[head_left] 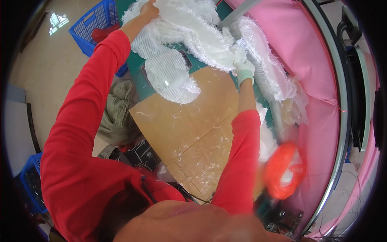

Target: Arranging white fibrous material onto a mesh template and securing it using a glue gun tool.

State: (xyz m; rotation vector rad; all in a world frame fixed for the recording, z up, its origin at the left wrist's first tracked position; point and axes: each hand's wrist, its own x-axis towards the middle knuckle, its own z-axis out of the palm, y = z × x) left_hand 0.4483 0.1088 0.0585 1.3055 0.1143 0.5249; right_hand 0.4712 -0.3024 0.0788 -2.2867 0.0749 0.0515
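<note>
A long piece of white fluffy fabric point(201, 40) with shaggy edges lies across the far end of the work surface. One striped, rounded end point(171, 76) hangs over a sheet of brown cardboard point(201, 105). My bare left hand point(149, 11) is closed on the fabric's far left part; its fingertips are partly hidden. In a pale glove with a green cuff, my right hand point(244, 69) grips the fabric's right end. Beside that hand lies another shaggy white strip point(264, 60).
A blue crate point(92, 24) with something red inside stands at the far left. Pink cloth point(314, 80) covers the right side, within a curved metal rail point(336, 60). An orange-red plastic bag point(284, 171) sits by my right forearm. Loose white threads are scattered over the cardboard.
</note>
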